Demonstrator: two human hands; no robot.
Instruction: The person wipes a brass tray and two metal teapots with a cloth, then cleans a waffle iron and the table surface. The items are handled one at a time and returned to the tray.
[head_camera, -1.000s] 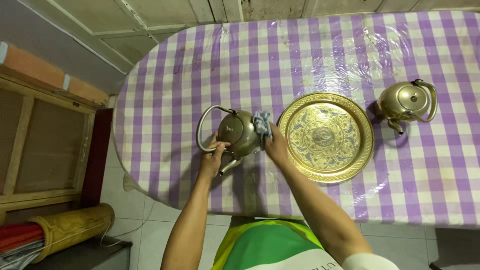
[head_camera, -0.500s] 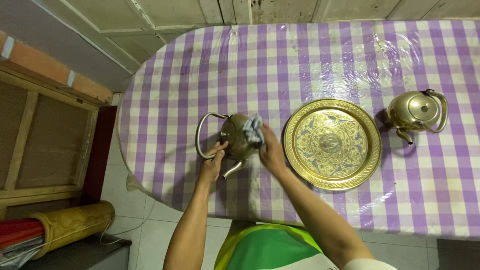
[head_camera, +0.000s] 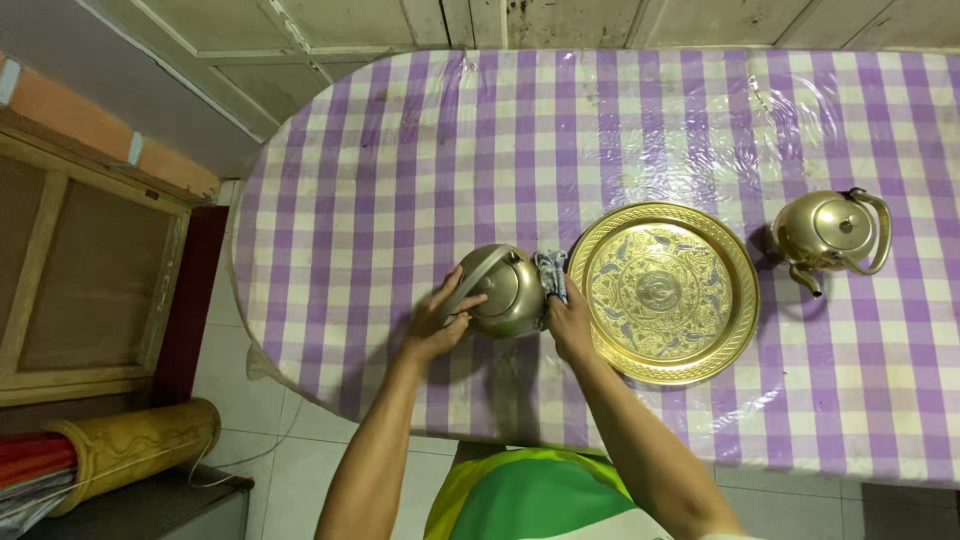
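Near the worktop's (head_camera: 350, 220) front edge, the left hand (head_camera: 437, 322) grips a brass kettle (head_camera: 508, 290) by its side; the right hand (head_camera: 570, 320) presses a cloth (head_camera: 551, 274) against it. Just beside lies an engraved golden tray (head_camera: 665, 292), then a second kettle (head_camera: 830, 232) with open checked cloth behind.

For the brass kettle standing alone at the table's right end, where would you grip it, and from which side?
Probably by the bail handle of the far kettle, coming from above. The kettle stands upright with nothing touching it, its handle swung to the right of the lid, its spout pointing toward the person. The round, smooth body offers poor purchase; the handle loop has open space under it for fingers.
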